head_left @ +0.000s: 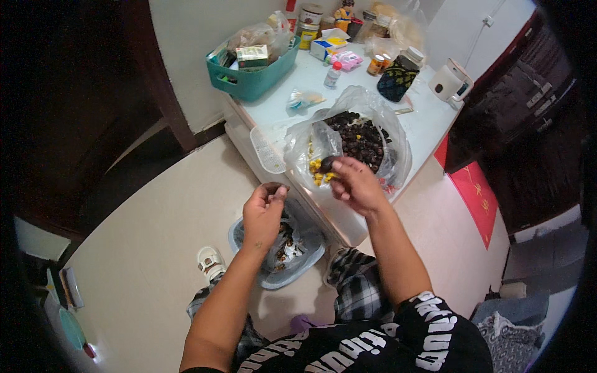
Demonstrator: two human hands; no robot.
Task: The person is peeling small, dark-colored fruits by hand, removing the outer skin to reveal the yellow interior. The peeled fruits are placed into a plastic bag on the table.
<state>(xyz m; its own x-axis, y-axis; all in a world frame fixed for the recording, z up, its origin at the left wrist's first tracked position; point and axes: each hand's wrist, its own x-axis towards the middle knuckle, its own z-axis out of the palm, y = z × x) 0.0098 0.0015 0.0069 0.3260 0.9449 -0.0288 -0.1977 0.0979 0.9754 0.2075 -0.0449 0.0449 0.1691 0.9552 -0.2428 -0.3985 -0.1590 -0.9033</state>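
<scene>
A clear plastic bag [396,135] stands wide on the white tabletop, full of dark brown pieces like nuts or dried fruit [357,140]. Small yellow pieces [317,172] lie at its near left side. My right hand [357,182] is over the bag's near edge, a dark oval piece [328,163] pinched between thumb and fingers. To the left, my left hand [268,210] is above a lined waste bin [275,279], thumb against curled fingers; a small dark bit seems to show at the fingertips, but I cannot tell what it is. Peels and white tissue [291,249] lie inside the bin.
A teal basket [254,81] with bagged goods stands at the table's back left. Behind the bag are a red-capped bottle [332,75], a jar in a dark patterned cover [399,77] and a white kettle-like jug [450,80]. A white mesh tray [267,149] overhangs the left edge.
</scene>
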